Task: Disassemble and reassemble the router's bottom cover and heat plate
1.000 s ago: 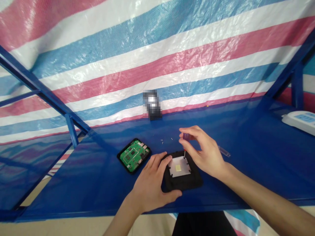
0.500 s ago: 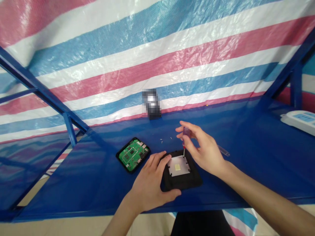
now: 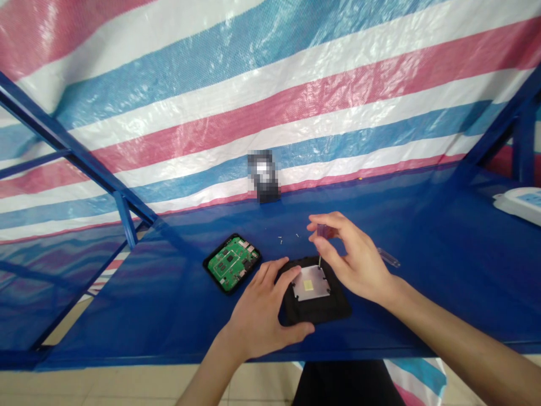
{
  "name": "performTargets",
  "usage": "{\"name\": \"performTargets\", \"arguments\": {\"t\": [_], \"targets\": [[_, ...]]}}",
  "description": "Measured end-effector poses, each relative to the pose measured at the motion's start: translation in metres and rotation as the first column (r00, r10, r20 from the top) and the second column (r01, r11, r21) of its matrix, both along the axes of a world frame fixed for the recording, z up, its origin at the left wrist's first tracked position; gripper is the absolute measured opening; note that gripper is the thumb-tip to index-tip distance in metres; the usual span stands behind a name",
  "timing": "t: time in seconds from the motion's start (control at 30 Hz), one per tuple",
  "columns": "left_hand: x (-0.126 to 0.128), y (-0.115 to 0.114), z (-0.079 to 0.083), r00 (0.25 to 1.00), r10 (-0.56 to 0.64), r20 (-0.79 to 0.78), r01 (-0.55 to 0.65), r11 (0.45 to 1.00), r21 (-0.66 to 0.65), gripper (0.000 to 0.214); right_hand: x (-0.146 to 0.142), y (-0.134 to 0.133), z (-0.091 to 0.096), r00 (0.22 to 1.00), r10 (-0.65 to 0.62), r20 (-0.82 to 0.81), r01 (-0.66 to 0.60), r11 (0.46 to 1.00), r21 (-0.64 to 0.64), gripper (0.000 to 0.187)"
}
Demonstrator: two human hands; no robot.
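Note:
My right hand (image 3: 353,256) pinches the small purplish handle of a screwdriver (image 3: 322,231) between thumb and fingers. The screwdriver stands nearly upright, its thin shaft reaching down to the far right corner of a silvery metal plate (image 3: 319,290). That plate, with a pale yellow square pad (image 3: 307,285) on it, lies in a black plastic cover (image 3: 338,309). Around the cover's left side is my left hand (image 3: 264,313), fingers at the far left, index fingertip on the plate's edge and thumb along the near edge. Any screw under the driver's tip is too small to make out.
Left of my hands lies a black case half with a green circuit board (image 3: 231,261). Several tiny screws (image 3: 280,239) are scattered beyond the cover. A clear plastic piece (image 3: 387,257) rests behind my right wrist. A white device (image 3: 522,204) sits far right on the blue table (image 3: 147,304).
The whole view has shifted slightly. My right fingers have changed position a little around the screwdriver handle; the tip stays at the same corner. My left hand holds its place on the cover.

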State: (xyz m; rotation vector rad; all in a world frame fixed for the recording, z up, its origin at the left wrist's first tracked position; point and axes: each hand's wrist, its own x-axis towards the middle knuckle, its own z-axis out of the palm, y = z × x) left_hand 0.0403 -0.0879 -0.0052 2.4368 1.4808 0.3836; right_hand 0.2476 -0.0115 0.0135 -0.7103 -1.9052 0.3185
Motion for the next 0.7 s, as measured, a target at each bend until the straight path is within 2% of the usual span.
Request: {"name": "performTargets", "arguments": {"t": [0.1,0.3,0.5,0.7], "targets": [[-0.0006,-0.0007,-0.0004,1.000,-0.013,-0.008,0.013,1.000,0.012,0.073,-0.0008,0.0000,0.0012,1.000,0.024,0.016,-0.025,0.997,0.078,0.027],[-0.0022,-0.0002,-0.0027,1.000,-0.015,-0.016,0.016,1.000,0.022,0.073,0.0007,0.0014,-0.0012,1.000,-0.007,0.011,0.008,0.998,-0.068,0.037],[-0.0004,-0.0006,-0.0025,1.000,0.002,-0.009,-0.002,1.000,0.024,0.069,0.0011,0.0047,-0.0003,0.999,0.010,0.049,-0.012,1.000,0.024,0.033],[0.0015,-0.0001,-0.0024,0.998,0.046,-0.032,-0.045,0.999,0.028,0.067,-0.0003,0.0056,-0.0010,0.998,-0.039,0.041,0.039,0.999,0.002,0.037]]}}
